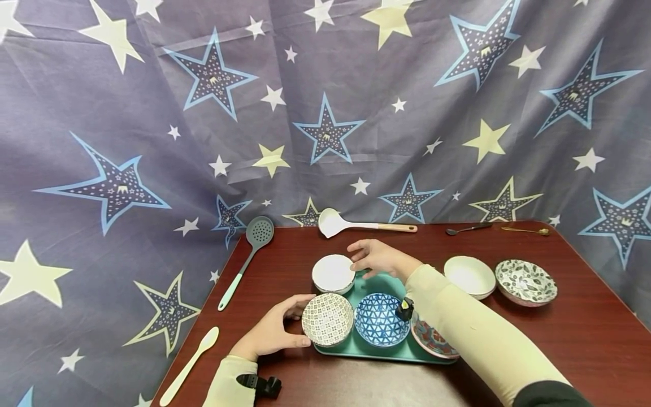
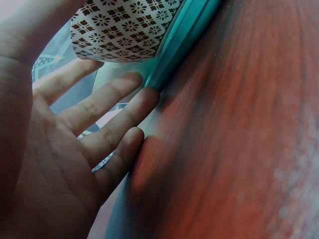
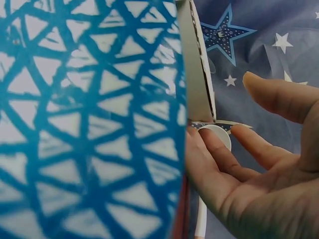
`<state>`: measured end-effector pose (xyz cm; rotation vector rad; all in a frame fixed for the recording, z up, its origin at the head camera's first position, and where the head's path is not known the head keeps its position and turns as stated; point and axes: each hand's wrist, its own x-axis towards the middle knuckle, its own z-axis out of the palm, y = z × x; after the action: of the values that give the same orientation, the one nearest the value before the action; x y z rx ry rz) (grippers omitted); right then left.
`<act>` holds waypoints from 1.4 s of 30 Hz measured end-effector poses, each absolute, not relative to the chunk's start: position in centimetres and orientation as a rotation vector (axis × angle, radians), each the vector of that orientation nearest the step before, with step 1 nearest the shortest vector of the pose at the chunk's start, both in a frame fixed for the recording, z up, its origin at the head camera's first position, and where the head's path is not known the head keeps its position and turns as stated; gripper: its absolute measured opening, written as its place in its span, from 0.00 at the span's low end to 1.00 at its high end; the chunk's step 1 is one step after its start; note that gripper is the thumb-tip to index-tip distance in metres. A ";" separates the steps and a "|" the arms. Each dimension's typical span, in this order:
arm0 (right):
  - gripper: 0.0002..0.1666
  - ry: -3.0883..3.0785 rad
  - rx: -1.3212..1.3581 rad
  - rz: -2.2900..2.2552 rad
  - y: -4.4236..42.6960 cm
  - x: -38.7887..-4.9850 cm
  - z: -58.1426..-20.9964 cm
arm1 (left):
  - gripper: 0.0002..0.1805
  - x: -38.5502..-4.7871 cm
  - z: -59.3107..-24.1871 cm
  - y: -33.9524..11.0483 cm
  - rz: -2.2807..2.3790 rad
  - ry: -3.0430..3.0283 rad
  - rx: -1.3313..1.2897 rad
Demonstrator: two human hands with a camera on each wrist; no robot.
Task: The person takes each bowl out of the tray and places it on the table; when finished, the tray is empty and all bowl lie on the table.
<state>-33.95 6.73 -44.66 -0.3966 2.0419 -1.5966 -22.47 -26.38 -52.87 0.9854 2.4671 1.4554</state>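
Red-brown table (image 1: 287,260) | brown-patterned cream bowl (image 1: 328,320), white bowl (image 1: 333,273) | left hand (image 1: 276,329) spread | right hand (image 1: 377,257) loosely parted

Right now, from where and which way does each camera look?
Head: worn there, faces forward and down toward teal tray; left grip, right grip show.
Left wrist: on that wrist, faces the flower-patterned bowl; left grip shows.
Right wrist: on that wrist, faces blue triangle-patterned bowl and starry curtain; right grip shows.
Head and right wrist share that bowl and curtain.
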 end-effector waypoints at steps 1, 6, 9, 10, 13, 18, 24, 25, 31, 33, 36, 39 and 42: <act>0.36 2.034 -0.393 -1.595 6.6 -34.0 -44.8 | 0.47 -22.4 -52.8 -26.3 1.456 2.466 0.983; 0.36 2.033 -0.382 -1.589 6.3 -34.2 -45.2 | 0.47 -22.3 -52.7 -26.2 1.450 2.468 0.985; 0.38 2.029 -0.381 -1.578 6.1 -34.2 -45.5 | 0.48 -22.3 -52.6 -26.1 1.438 2.474 0.974; 0.39 2.024 -0.382 -1.572 6.1 -34.2 -45.6 | 0.48 -22.3 -52.5 -26.1 1.436 2.476 0.972; 0.40 2.014 -0.388 -1.553 6.0 -34.3 -46.0 | 0.48 -22.2 -52.4 -26.0 1.427 2.484 0.959; 0.40 1.985 -0.376 -1.568 5.9 -34.2 -46.2 | 0.47 -22.2 -52.3 -25.9 1.427 2.487 0.964; 0.42 1.923 -0.364 -1.595 5.6 -34.3 -46.5 | 0.47 -22.0 -52.1 -25.9 1.430 2.481 0.942; 0.42 1.912 -0.359 -1.603 5.5 -34.3 -46.5 | 0.47 -22.0 -52.1 -25.9 1.426 2.482 0.938; 0.41 1.873 -0.337 -1.654 5.2 -34.4 -47.0 | 0.48 -22.0 -52.2 -26.0 1.411 2.500 0.927; 0.41 1.870 -0.337 -1.664 5.2 -34.3 -47.0 | 0.48 -22.0 -52.2 -26.0 1.413 2.499 0.926; 0.41 1.862 -0.332 -1.687 5.3 -34.2 -46.9 | 0.47 -22.0 -52.3 -26.0 1.414 2.497 0.930; 0.40 1.858 -0.319 -1.709 5.5 -34.2 -46.7 | 0.47 -22.1 -52.3 -26.1 1.418 2.491 0.938; 0.40 1.854 -0.315 -1.734 5.8 -34.2 -46.4 | 0.47 -22.1 -52.3 -26.2 1.423 2.489 0.940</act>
<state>-34.23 5.83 -46.39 -0.3148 1.8535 -1.7344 -22.07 -26.19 -52.27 0.9397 2.4886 1.4231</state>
